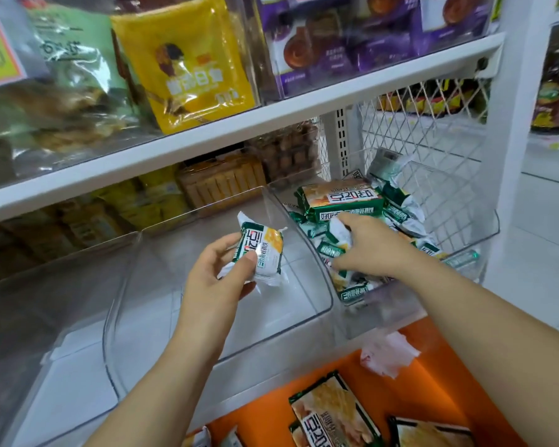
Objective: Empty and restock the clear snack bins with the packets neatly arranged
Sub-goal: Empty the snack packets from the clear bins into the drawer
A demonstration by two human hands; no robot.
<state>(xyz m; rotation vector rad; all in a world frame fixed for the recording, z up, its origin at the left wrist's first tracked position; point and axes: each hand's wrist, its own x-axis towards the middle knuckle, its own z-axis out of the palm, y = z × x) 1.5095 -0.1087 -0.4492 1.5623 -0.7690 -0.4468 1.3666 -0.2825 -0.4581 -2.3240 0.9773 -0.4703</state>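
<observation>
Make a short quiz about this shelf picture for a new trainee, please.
1. True or false: the left hand holds a small packet.
2. The right hand grips packets in which bin? A) right bin B) the one beside it C) none
3. Fill in: the surface below the bins is ____ in colour.
Key: 1 true; 2 A; 3 orange.
</observation>
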